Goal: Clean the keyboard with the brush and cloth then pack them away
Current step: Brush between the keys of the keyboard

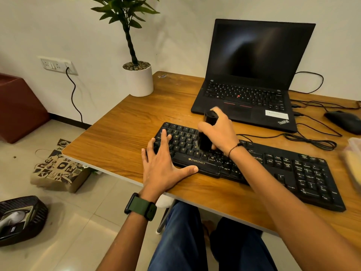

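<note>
On the wooden desk (125,122) the black Zebronics keyboard (273,169) lies slanted, just in front of the laptop (252,79). The left hand (162,163) presses flat, fingers spread, on its left end. The right hand (218,130) grips the black brush (207,133) over the letter keys. A hard stroke could probably lift a keycap or push the keyboard against the cables (312,141).

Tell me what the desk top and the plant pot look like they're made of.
Desk top: wood or wood-look laminate, going by the brown grain lines and low sheen; which one, I can't tell. Plant pot: smooth, matte white, probably ceramic or plastic, with pebbles on top.
</note>
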